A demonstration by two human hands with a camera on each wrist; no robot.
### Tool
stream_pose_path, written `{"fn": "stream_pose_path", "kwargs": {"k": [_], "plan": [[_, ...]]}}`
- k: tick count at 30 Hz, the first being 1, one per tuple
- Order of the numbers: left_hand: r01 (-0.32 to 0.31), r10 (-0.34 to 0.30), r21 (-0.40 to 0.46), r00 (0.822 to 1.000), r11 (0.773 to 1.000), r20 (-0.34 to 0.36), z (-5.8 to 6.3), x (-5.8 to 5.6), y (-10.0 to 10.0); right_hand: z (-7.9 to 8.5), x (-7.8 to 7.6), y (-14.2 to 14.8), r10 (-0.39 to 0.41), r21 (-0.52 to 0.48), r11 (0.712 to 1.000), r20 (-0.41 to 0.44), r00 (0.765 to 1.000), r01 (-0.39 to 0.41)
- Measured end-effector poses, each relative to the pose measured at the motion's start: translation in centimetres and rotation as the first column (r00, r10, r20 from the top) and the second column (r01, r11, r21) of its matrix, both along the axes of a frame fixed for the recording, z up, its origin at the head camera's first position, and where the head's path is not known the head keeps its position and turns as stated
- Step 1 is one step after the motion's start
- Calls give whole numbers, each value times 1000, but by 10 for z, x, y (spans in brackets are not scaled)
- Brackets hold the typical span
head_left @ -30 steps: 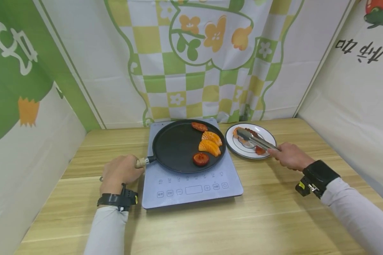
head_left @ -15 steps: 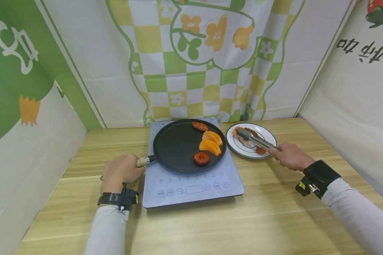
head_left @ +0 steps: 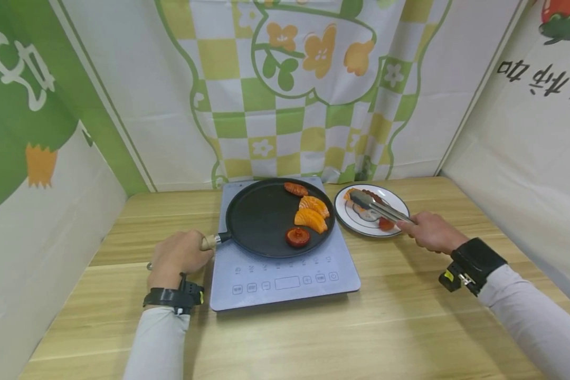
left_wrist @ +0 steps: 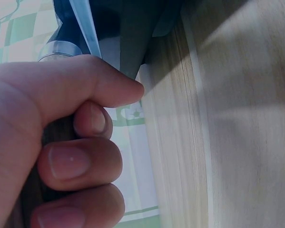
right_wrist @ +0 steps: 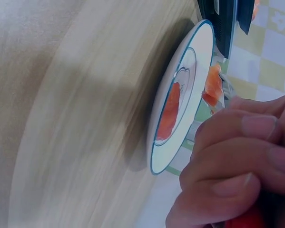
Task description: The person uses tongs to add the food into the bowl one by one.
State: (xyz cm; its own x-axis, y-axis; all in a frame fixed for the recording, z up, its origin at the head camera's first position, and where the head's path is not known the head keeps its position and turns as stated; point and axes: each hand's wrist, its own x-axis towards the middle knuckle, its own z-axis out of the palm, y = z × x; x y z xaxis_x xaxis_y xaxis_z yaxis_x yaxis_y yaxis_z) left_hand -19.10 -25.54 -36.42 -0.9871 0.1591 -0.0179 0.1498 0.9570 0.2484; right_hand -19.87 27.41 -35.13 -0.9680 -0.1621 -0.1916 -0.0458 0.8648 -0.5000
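Note:
My left hand (head_left: 181,257) grips the wooden handle (head_left: 209,242) of a flat black frying pan (head_left: 261,216). In the left wrist view its fingers (left_wrist: 85,161) curl round that handle. On the pan's right side lie two orange salmon-like slices (head_left: 311,219), a scored red sausage (head_left: 296,189) and a round dark-red piece (head_left: 297,237). My right hand (head_left: 434,232) holds metal tongs (head_left: 385,209) over a white plate (head_left: 344,215). In the right wrist view the tongs' tips are at an orange slice (right_wrist: 212,84); a red piece (right_wrist: 170,114) lies nearer on the plate.
The pan stands on a grey induction cooker (head_left: 275,272) with touch buttons along its front. The plate sits on the wooden table (head_left: 385,327), right beside the cooker. A checked, flowered cloth (head_left: 290,126) hangs behind, and printed cloth walls (head_left: 527,148) stand at both sides.

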Motion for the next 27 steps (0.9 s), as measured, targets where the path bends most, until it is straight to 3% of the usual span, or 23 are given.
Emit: {"fn": "stream_pose_path", "kwargs": {"k": [27], "plan": [[-8, 8, 1, 1000, 1000, 11, 1, 1, 1, 17, 2, -11, 29, -2, 1000, -6, 1000, -29]]}}
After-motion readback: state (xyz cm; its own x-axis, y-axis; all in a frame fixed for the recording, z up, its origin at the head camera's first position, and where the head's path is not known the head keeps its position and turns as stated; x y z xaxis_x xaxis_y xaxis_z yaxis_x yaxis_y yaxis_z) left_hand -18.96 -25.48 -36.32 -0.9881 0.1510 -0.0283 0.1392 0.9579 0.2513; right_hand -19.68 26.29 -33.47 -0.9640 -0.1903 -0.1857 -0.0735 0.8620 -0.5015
